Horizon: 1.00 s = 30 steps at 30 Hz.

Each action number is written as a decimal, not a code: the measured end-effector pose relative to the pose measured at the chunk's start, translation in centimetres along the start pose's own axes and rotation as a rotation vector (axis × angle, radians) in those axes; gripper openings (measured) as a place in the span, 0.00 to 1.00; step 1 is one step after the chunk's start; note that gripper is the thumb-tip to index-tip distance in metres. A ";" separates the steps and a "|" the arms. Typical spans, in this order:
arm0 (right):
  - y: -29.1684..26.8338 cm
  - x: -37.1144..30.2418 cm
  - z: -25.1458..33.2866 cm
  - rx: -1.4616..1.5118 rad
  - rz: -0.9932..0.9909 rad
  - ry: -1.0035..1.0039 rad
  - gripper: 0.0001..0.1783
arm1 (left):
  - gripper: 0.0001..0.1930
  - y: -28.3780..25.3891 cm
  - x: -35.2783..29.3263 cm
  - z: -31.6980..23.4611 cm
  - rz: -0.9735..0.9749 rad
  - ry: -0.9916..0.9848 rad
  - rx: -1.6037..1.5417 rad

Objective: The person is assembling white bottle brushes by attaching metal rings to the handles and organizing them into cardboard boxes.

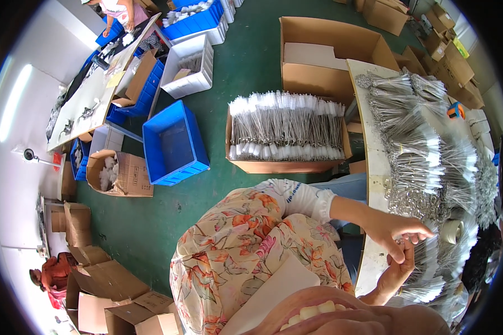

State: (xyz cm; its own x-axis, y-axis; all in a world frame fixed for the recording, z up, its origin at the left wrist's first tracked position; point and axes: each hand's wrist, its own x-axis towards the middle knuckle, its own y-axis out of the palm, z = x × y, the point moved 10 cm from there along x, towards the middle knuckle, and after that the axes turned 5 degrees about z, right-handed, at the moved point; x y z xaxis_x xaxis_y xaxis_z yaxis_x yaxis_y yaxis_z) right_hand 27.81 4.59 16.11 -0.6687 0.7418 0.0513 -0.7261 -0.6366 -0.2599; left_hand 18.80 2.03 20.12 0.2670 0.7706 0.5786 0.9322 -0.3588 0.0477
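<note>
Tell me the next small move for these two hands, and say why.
Perhaps ease the left hand slightly away from the right hand: the two seem to meet, I can't make out anything between them, and the wire bundles lie close by on the table, so parting might free one to reach them.

The scene is seen from above, by the left one of two wide fisheye cameras which are worn on the head. The view is directed downward. The flowered garment (pixel 223 254) is shown very near, at the lower middle; one hand (pixel 390 230) and the other hand (pixel 394 274) are shown near, at the right. The green floor (pixel 235 47) is seen farther away. Straight edges are bent toward the dark rim.
</note>
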 end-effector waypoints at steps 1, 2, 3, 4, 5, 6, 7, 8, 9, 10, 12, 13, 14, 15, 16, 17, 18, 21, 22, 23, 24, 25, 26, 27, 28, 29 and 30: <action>-0.1 -0.7 -0.7 0.114 0.023 0.056 0.05 | 0.34 -0.3 -0.3 -0.5 0.071 0.069 0.097; -0.5 -1.5 -0.8 0.117 0.015 0.061 0.05 | 0.25 0.0 -0.6 -1.1 0.138 0.140 0.195; -0.4 -2.0 -1.1 0.208 0.043 0.098 0.05 | 0.10 0.0 -0.6 -1.3 0.098 0.129 0.178; -0.1 -2.4 -1.4 0.299 0.073 0.136 0.05 | 0.10 0.4 -0.7 -1.1 0.095 0.125 0.181; 0.1 -3.0 -2.0 0.361 0.034 0.185 0.11 | 0.09 1.3 -0.9 -0.4 0.135 0.098 0.236; -0.2 -3.3 -2.7 0.361 0.034 0.186 0.11 | 0.08 2.3 -0.9 0.4 0.181 0.076 0.287; 0.1 -4.1 -2.2 0.477 0.053 0.166 0.09 | 0.08 3.2 -0.3 -0.6 0.166 0.215 0.363; 0.1 -4.9 -1.8 0.590 0.071 0.142 0.08 | 0.08 4.0 -0.1 -1.7 0.127 0.350 0.379; -1.0 -5.4 -3.7 0.560 -0.029 0.202 0.11 | 0.07 4.6 -0.4 -0.9 0.120 0.333 0.425; -1.5 -5.6 -4.5 0.574 0.007 0.203 0.11 | 0.06 4.9 -0.6 0.1 0.114 0.316 0.467; -4.9 -7.5 -5.9 0.052 -0.133 0.409 0.11 | 0.06 5.1 0.4 3.0 0.191 0.280 0.404; -4.0 -5.3 -8.2 0.077 -0.055 0.413 0.11 | 0.06 2.5 0.0 6.7 0.085 0.119 0.462; -4.1 -5.2 -8.3 0.087 -0.059 0.409 0.11 | 0.06 1.1 0.5 9.4 0.027 0.005 0.477; -4.3 -5.3 -8.2 0.095 -0.078 0.409 0.11 | 0.07 0.2 1.2 11.3 0.004 -0.063 0.645; -4.5 -5.3 -8.2 0.102 -0.095 0.406 0.11 | 0.07 -0.9 1.7 13.3 -0.021 -0.130 0.815; -4.9 -5.3 -8.2 0.102 -0.137 0.414 0.11 | 0.07 -0.6 2.6 16.4 0.035 -0.207 0.888; -4.9 -5.0 -8.4 0.106 -0.133 0.417 0.11 | 0.07 -0.8 2.8 17.0 0.027 -0.217 0.889; -5.0 -4.6 -9.2 0.120 -0.138 0.422 0.11 | 0.05 -0.2 3.5 18.3 0.088 -0.152 1.105; -5.3 -4.8 -9.8 0.123 -0.158 0.426 0.11 | 0.06 0.3 4.1 19.1 0.091 -0.176 1.131; -4.9 -4.1 -9.6 0.135 -0.118 0.412 0.11 | 0.06 -0.4 4.0 19.3 0.058 -0.236 1.199; -4.5 -3.3 -9.2 0.147 -0.076 0.394 0.11 | 0.06 -0.4 4.0 19.2 0.030 -0.263 1.234; -4.1 -2.0 -9.0 0.152 -0.048 0.367 0.11 | 0.08 0.1 4.5 20.1 0.074 -0.282 1.231; -3.8 -0.7 -8.7 0.155 -0.030 0.339 0.11 | 0.11 0.6 4.9 21.0 0.123 -0.293 1.223; -3.6 0.5 -8.4 0.161 -0.007 0.316 0.11 | 0.12 0.8 5.0 21.1 0.124 -0.301 1.186; -3.5 1.1 -8.0 0.166 -0.017 0.297 0.11 | 0.13 1.6 5.2 21.3 0.151 -0.288 1.134; -3.5 1.7 -7.6 0.170 -0.033 0.279 0.11 | 0.13 2.1 5.6 21.3 0.158 -0.273 1.145; -3.2 1.9 -7.3 0.178 -0.018 0.266 0.11 | 0.13 2.3 5.4 21.0 0.144 -0.271 1.161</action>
State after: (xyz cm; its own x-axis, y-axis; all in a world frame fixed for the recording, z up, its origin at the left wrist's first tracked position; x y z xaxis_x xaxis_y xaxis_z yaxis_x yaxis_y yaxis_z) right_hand 29.99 9.61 10.00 -0.6073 0.7674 -0.2055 -0.7697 -0.6325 -0.0872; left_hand 27.48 16.44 6.22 0.2998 0.8981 0.3218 0.5167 0.1307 -0.8461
